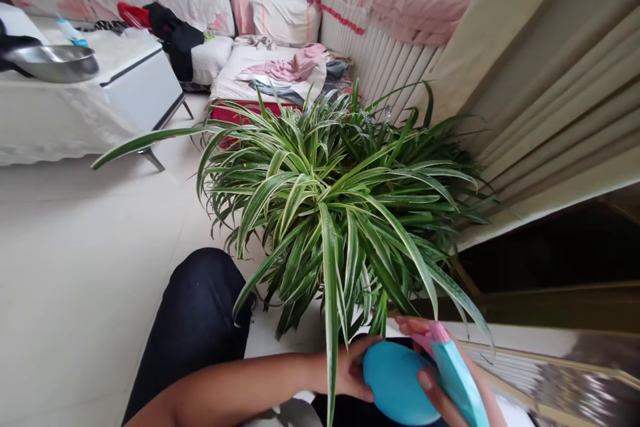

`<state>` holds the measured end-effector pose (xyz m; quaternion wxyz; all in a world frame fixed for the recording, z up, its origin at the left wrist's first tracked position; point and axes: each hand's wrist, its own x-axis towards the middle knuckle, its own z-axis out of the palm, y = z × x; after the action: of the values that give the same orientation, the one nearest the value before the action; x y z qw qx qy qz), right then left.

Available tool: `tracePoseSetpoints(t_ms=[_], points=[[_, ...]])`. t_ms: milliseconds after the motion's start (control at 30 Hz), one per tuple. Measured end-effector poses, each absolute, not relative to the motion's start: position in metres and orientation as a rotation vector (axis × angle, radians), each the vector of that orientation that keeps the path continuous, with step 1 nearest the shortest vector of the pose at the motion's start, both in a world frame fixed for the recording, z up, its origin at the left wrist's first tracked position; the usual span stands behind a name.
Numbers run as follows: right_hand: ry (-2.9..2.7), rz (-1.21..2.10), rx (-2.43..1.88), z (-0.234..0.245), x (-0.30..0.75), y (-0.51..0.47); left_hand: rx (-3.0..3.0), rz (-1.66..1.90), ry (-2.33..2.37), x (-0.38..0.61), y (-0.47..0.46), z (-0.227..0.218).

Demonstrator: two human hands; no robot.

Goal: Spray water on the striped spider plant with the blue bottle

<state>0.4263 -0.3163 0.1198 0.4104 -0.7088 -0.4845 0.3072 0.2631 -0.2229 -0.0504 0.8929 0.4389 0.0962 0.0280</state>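
A spray bottle (397, 380) with a round blue body and a turquoise-and-pink spray head is low in the head view, at the bottom right. My left hand (353, 370) reaches in from the left and clasps the side of the blue body. Around the spray head, my right hand (437, 395) is closed, its fingers by the pink trigger and nozzle. Just beyond both hands spreads a large spider plant (320, 193) with long green and cream striped leaves. One leaf hangs down across my left wrist. The plant's pot is hidden by leaves.
A curtain (560, 93) hangs close on the right. Behind the plant stand a white radiator (395, 73) and a sofa (287, 20) with clothes on it. At left, a table (55, 113) bears a metal basin (60, 63). My bent knee (200, 307) is left of the plant.
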Motion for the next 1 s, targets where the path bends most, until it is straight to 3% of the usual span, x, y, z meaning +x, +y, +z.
tracePoseSetpoints(t_ms=[200,400,733,1000], points=[[-1.335,0.774,-1.738,0.107,0.457,-0.306,0.856,0.098,0.227,0.276,-0.220,-0.032],[-1.416,0.495,-1.783,0.101,0.464,-0.285,0.809,0.121,0.137,0.280,-0.218,-0.033],[-1.377,0.580,-1.786,0.110,0.451,-0.263,0.757,0.102,0.289,0.287,-0.222,-0.044],[-1.471,0.655,-1.752,0.102,0.452,-0.278,0.839,0.122,0.359,0.282,-0.209,-0.020]])
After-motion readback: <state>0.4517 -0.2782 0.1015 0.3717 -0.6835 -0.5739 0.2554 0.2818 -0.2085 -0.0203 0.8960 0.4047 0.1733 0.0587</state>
